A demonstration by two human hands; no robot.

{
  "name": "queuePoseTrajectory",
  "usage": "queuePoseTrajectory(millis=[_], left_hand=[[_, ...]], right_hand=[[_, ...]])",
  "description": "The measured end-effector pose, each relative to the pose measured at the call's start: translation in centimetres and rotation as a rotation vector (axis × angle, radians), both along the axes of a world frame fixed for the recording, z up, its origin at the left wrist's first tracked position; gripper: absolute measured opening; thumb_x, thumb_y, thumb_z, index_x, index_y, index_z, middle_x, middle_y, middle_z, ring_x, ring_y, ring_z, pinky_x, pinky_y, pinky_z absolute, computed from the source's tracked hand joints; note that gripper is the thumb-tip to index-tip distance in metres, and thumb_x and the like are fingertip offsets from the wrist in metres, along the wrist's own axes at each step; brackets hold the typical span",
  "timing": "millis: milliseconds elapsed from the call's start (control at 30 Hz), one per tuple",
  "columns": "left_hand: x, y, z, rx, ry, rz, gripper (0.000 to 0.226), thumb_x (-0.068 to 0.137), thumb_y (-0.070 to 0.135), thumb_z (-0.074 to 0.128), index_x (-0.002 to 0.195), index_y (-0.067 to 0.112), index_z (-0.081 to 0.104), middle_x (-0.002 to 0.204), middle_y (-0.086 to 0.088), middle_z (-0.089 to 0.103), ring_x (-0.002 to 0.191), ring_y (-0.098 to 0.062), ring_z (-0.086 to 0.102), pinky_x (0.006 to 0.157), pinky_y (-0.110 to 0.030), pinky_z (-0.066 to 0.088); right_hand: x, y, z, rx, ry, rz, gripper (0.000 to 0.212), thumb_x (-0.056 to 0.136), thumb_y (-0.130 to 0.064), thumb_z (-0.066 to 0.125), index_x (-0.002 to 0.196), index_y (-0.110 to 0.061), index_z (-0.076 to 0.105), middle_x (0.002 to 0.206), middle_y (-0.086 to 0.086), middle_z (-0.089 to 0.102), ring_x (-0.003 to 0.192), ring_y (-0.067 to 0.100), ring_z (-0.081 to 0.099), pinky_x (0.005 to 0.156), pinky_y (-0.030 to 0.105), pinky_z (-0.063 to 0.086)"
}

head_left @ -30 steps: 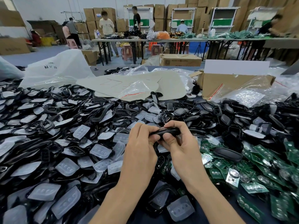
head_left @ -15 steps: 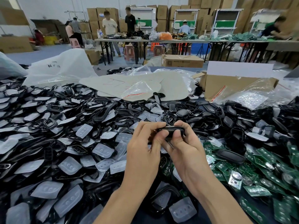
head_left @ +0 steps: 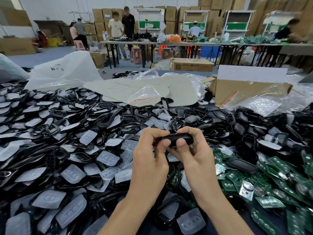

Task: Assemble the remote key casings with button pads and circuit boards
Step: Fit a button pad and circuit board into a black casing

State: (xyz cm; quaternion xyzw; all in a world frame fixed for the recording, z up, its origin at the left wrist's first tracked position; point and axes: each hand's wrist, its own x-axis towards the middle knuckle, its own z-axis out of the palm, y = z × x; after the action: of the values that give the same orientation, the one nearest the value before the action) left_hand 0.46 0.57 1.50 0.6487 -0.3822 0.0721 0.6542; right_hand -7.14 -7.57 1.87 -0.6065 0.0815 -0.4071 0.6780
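I hold one black remote key casing (head_left: 177, 137) edge-on above the pile, between both hands. My left hand (head_left: 150, 160) pinches its left end with fingers on top and thumb underneath. My right hand (head_left: 194, 156) grips its right end, thumb pressed against the near edge. Whatever is inside the casing is hidden. Black casing shells (head_left: 108, 117) and translucent button pads (head_left: 108, 157) cover the table to the left and ahead. Green circuit boards (head_left: 277, 185) lie heaped on the right.
An assembled black casing (head_left: 240, 164) rests on the circuit boards. Clear plastic bags (head_left: 144, 95) and a cardboard box (head_left: 245, 92) stand behind the pile. Far back are long tables (head_left: 169, 44) with several people and stacked cartons.
Both hands have lifted the casing slightly and turned it more level, with my thumbs shifting along its near edge. The view moved a little closer.
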Motion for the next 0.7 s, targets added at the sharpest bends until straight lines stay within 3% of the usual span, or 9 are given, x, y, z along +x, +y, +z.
queuePoseTrajectory(millis=[200,300,400,533,600,700], left_hand=[[-0.2,-0.1,-0.3,-0.007,-0.058,0.051,0.031,0.09,0.006,0.049,0.101,0.035,0.052,0.096,0.008,0.06,0.09,-0.016,0.063,0.076,-0.015,0.047],[-0.1,-0.1,-0.4,0.015,-0.092,0.053,0.025,0.092,0.008,0.05,0.102,0.03,0.053,0.097,0.005,0.06,0.09,-0.017,0.062,0.077,-0.018,0.047],[0.2,0.1,-0.6,0.114,-0.151,-0.002,0.013,0.1,0.021,0.051,0.11,0.025,0.057,0.103,0.008,0.058,0.096,-0.016,0.06,0.081,-0.018,0.045],[0.6,0.0,-0.4,0.138,-0.253,0.008,0.023,0.102,0.023,0.053,0.121,0.023,0.065,0.108,0.013,0.056,0.099,-0.011,0.06,0.084,-0.011,0.042],[0.7,-0.1,-0.5,0.095,-0.271,0.044,0.022,0.101,0.018,0.055,0.119,0.02,0.067,0.107,0.009,0.057,0.098,-0.006,0.06,0.083,-0.009,0.043],[0.9,-0.2,-0.9,0.081,-0.296,0.1,0.02,0.101,0.017,0.055,0.118,0.015,0.065,0.109,0.007,0.056,0.097,0.0,0.058,0.082,-0.008,0.044]], right_hand=[[0.0,0.4,0.1,-0.029,0.012,-0.006,0.009,0.092,-0.031,0.06,0.1,-0.031,0.064,0.097,0.001,0.072,0.095,0.016,0.073,0.084,0.024,0.058],[0.0,0.6,-0.2,-0.021,0.034,-0.012,0.011,0.093,-0.034,0.057,0.102,-0.031,0.062,0.098,0.001,0.072,0.098,0.018,0.073,0.089,0.031,0.059],[0.0,0.3,-0.1,-0.042,0.069,-0.051,0.013,0.095,-0.035,0.054,0.104,-0.029,0.06,0.099,-0.006,0.071,0.097,0.014,0.072,0.085,0.024,0.057],[-0.1,-0.1,0.1,-0.043,0.094,-0.03,0.015,0.095,-0.035,0.057,0.107,-0.029,0.061,0.101,-0.006,0.073,0.099,0.013,0.072,0.085,0.021,0.056],[0.3,0.0,0.0,0.131,0.028,0.004,0.026,0.09,-0.036,0.064,0.113,-0.024,0.063,0.1,-0.003,0.074,0.1,0.015,0.073,0.084,0.022,0.057],[0.9,-0.1,0.2,0.623,-0.148,0.119,0.049,0.088,-0.032,0.064,0.124,0.0,0.059,0.106,0.01,0.075,0.105,0.023,0.073,0.085,0.028,0.059]])
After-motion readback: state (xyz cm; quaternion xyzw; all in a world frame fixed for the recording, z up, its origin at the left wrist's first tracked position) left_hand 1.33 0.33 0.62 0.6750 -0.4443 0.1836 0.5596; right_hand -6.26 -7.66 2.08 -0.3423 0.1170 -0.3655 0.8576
